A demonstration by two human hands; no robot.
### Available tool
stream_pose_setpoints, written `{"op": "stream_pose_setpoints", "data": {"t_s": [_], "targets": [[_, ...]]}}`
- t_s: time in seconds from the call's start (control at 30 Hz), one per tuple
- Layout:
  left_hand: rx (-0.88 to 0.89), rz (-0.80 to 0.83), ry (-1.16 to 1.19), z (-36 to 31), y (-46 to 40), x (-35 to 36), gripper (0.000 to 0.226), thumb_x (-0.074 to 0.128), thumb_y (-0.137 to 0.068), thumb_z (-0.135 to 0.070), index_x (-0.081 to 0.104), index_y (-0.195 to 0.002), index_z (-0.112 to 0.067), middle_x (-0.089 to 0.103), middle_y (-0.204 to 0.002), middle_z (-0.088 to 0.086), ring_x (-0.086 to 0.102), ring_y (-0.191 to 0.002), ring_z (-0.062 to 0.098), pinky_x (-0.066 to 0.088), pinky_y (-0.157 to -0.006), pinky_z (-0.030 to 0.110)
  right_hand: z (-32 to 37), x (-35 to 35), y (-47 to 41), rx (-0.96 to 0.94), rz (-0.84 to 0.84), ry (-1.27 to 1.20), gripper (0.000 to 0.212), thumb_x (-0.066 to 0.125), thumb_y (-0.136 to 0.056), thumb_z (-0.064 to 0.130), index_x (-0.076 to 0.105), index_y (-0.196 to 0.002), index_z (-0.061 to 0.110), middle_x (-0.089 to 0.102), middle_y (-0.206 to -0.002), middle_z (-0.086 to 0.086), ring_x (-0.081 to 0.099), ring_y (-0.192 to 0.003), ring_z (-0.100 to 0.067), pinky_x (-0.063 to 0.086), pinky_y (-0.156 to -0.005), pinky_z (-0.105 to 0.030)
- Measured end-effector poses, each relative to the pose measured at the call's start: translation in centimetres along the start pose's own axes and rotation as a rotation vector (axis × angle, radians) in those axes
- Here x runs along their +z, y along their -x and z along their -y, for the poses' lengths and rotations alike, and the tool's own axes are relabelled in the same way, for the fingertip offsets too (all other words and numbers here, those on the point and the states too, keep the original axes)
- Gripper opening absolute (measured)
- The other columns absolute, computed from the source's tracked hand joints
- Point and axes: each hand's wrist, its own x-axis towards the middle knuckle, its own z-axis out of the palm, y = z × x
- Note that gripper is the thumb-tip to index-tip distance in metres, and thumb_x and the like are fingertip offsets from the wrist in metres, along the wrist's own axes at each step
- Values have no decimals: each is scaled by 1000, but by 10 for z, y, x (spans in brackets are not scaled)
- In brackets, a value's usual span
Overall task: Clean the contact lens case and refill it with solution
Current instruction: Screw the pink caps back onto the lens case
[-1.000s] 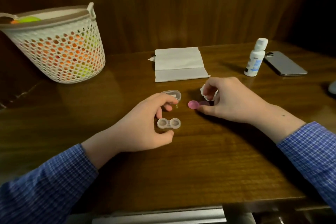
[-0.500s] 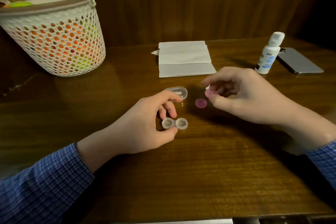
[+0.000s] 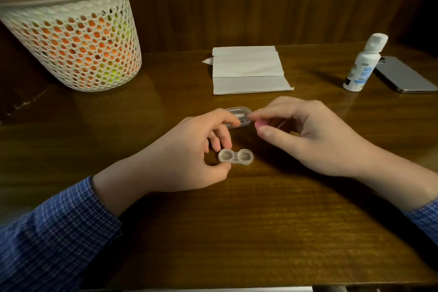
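Head view, looking down on a dark wooden table (image 3: 260,232). Near centre, a clear two-well contact lens case (image 3: 235,156) lying flat and uncapped, both wells facing up. Left hand (image 3: 187,156) curled round its left end, thumb tip against the near edge, middle fingers bent just behind the far edge, so lightly steadying the case rather than lifting it; index finger stretched farther out, its tip resting on a clear oblong lid (image 3: 238,117) that lies just beyond the case. Right hand (image 3: 315,135) just right of that lid, fingers curled, thumb and forefinger pinching a small pink cap (image 3: 260,123) (only a sliver of pink visible between the fingertips). Farther back, centre, a folded white paper towel (image 3: 247,71) lying flat. Far right, a white solution bottle (image 3: 362,64) standing upright with its cap on, blue label facing the camera, and just beside it on the right a grey phone (image 3: 403,74) lying flat. Far left, a white mesh basket (image 3: 78,35) with orange and yellow-green contents glowing through the holes. Blue checked sleeves (image 3: 54,230) on both forearms, entering from the near corners.
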Motion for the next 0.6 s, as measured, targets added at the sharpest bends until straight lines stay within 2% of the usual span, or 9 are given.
{"op": "stream_pose_setpoints", "data": {"t_s": [0.1,0.27,0.4,0.5,0.6], "targets": [[8,-13,4,0,0,0,67,84,-81,-18,52,-139,-26,68,-98,-14,67,-92,9,58,-73,24,-1,2,0,26,11,-51,31,68,-87,35,74,-117,29,72,-103,16,68,-100,-5,58,-90,-29],[1,-41,26,-1,0,1,68,85,-80,-18,52,-139,-23,71,-95,-12,68,-91,8,57,-72,20,0,5,2,38,-13,-191,18,79,-82,20,76,-99,22,77,-94,4,74,-90,-14,63,-85,-37],[-5,-67,35,-2,1,2,67,86,-80,-17,53,-138,-22,73,-94,-11,69,-88,11,58,-71,22,4,12,3,-14,32,-131,13,83,-81,21,77,-92,24,79,-93,11,74,-93,-7,61,-87,-28],[-16,-65,32,-4,0,1,67,86,-80,-18,54,-138,-22,74,-94,-11,69,-87,10,58,-71,22,4,15,3,-5,54,-86,11,83,-81,27,79,-91,28,78,-95,14,73,-96,-4,60,-89,-29],[-23,-63,37,-4,-1,1,65,86,-81,-19,55,-138,-23,75,-93,-11,70,-86,9,58,-70,22,4,17,3,-4,77,-76,11,84,-81,25,80,-89,31,78,-96,17,71,-98,0,58,-89,-23]]}}
